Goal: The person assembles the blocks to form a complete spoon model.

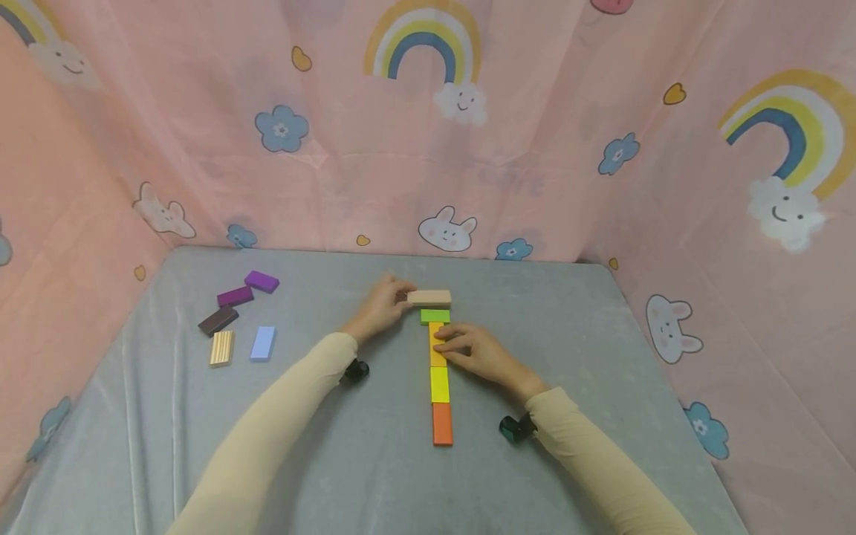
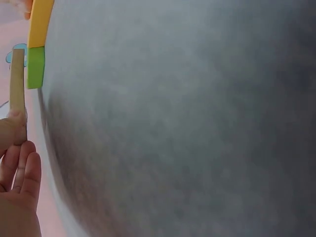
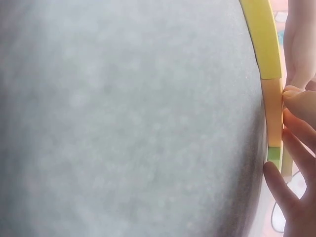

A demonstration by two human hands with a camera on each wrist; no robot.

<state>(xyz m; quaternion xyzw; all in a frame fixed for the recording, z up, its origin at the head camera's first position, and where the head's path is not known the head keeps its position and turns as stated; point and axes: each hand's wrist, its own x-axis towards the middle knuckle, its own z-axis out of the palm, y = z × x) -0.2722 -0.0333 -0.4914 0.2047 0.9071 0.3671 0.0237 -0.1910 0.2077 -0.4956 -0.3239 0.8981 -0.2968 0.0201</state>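
I have the beige, plain rectangular block, wooden by its look, in the left hand, with thumb and fingers clamped on its left end and the rest of its length jutting out to the right. It lies crosswise just beyond the flat lime-green block, apart from it, and the left wrist view suggests to me that it is off the grey cloth-covered table.

The right hand lies over the flat amber-yellow block, fingers spread apart, thumb and fingertips touching it; I cannot tell whether they press on it. That block runs lengthwise in a row, end to end with a flat bright-yellow block and a flat orange-red block nearest me, the green one set across the far end.

I judge the beige block light, stiff and hard to damage, with smooth faces that could turn in a pinch. Held only at one end, its free end could dip or swing, so I would favour a grip on the long sides near the middle, if the fingers clear the green block. The row looks loose to me; a small knock could skew it.
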